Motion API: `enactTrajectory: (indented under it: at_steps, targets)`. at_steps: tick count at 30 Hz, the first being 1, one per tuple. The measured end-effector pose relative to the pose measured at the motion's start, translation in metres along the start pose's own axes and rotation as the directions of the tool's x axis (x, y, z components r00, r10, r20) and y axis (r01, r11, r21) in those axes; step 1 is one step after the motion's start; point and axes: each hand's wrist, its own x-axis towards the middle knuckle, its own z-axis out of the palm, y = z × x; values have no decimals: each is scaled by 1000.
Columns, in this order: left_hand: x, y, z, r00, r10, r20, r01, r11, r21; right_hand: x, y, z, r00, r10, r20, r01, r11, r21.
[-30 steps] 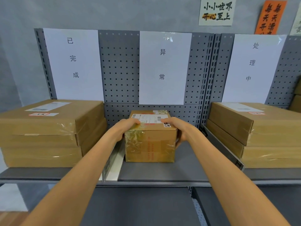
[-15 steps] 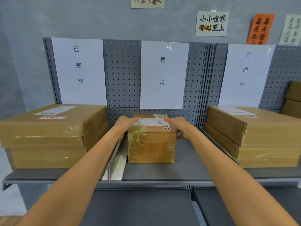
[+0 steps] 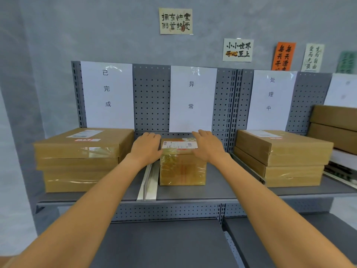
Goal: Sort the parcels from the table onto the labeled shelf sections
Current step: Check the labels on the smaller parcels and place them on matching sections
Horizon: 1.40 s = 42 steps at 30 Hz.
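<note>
Small brown tape-wrapped cardboard parcel [image 3: 182, 167] stands on grey metal shelf [image 3: 218, 192] beneath middle white paper label [image 3: 193, 99]. Left hand [image 3: 145, 149] and right hand [image 3: 208, 147] flank it, fingers straight, grasping nothing.

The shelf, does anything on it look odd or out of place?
One thing: the left stack sits unevenly, its upper box overhanging the lower one. The small parcel stands square under the middle label, both hands open beside it.
</note>
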Motion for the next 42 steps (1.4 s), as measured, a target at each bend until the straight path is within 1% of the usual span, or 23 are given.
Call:
enactTrajectory:
  at_steps: [4, 7, 12, 14, 17, 20, 23, 28, 31, 37, 40, 42]
  targets:
    - [-30, -6, -7, 1000, 14, 0, -14, 999, 29, -28, -20, -4, 1000, 26, -3, -26, 999, 22]
    - [-53, -7, -13, 1000, 19, 17, -19, 999, 34, -46, -36, -6, 1000, 19, -18, -19, 999, 32]
    - [-83, -15, -29, 999, -29, 21, 28, 999, 44, -63, -60, -19, 999, -21, -30, 22, 1000, 19]
    - [-95, -19, -37, 998, -55, 16, 54, 997, 52, -66, -69, -23, 998, -42, -41, 44, 998, 41]
    - [-113, -26, -49, 996, -95, -1, 94, 992, 82, -67, -85, -28, 994, -102, -51, 105, 992, 66]
    - [-136, -35, -59, 989, -148, -26, 150, 978, 148, -68, -108, -26, 979, -194, -60, 197, 978, 66]
    - [-170, -49, -64, 971, -241, 11, 234, 952, 200, -73, -135, -21, 954, -295, -47, 298, 951, 85]
    - [-246, -77, -72, 897, -440, 49, 416, 876, 245, -100, -191, -5, 876, -478, -68, 482, 863, 149]
    - [-300, -82, -83, 836, -544, 72, 497, 806, 322, -121, -233, 6, 815, -577, -54, 574, 791, 212]
    - [-415, -92, -104, 678, -733, 48, 658, 635, 405, -180, -322, 13, 658, -751, -60, 726, 611, 315]
    - [-470, -94, -121, 605, -796, 27, 703, 550, 450, -212, -366, 13, 579, -807, -116, 782, 511, 357]
    - [-506, -95, -132, 543, -840, 0, 745, 482, 460, -234, -392, 10, 533, -834, -143, 806, 449, 386]
